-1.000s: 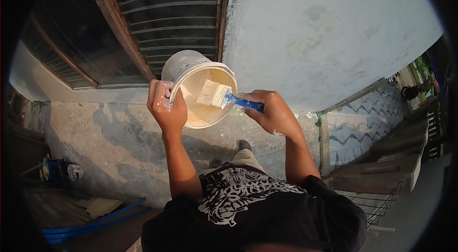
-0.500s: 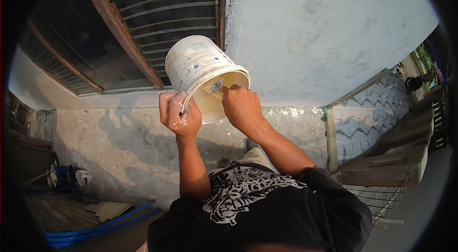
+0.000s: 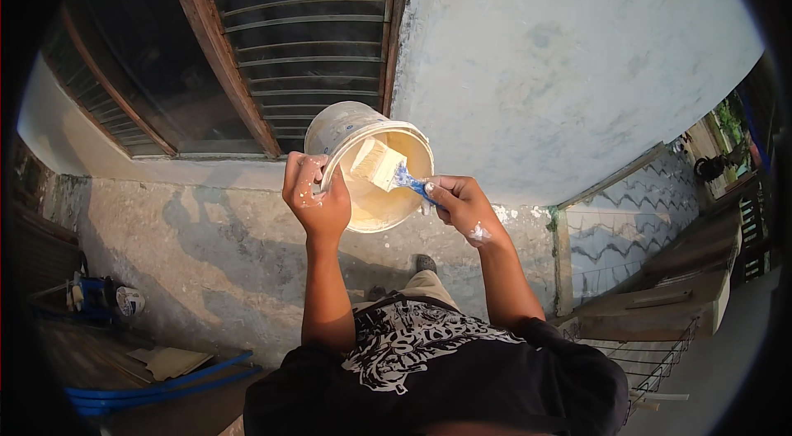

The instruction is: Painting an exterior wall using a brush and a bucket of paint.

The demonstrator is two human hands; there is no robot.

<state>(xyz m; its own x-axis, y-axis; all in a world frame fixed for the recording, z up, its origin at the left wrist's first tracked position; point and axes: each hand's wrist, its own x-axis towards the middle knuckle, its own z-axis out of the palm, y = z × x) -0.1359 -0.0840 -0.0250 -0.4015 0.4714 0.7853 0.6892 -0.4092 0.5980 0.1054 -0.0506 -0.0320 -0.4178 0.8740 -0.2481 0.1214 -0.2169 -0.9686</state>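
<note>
A white plastic bucket (image 3: 337, 124) is held up in front of me, tilted so that its mouth faces me. My left hand (image 3: 318, 197) grips its rim on the left side, fingers outside the wall. Pale cream paint coats the inside. My right hand (image 3: 459, 203) is closed on the blue handle of a wide paintbrush (image 3: 378, 164). The brush's bristles, loaded with cream paint, lie within the bucket's mouth. White paint spots both hands, with a larger smear at the right wrist.
A pale, patchy wall (image 3: 594, 40) rises ahead on the right. Louvred windows (image 3: 313, 32) in brown wooden frames stand to the left of it. Paint-spattered concrete (image 3: 223, 263) lies below. Blue pipes (image 3: 165, 391) and a small tub (image 3: 129, 301) are at lower left, a wire rack (image 3: 652, 362) at lower right.
My right hand has drawn back and turned, bringing the brush head into sight at the bucket's mouth. The bucket has come lower and its opening now faces me more squarely.
</note>
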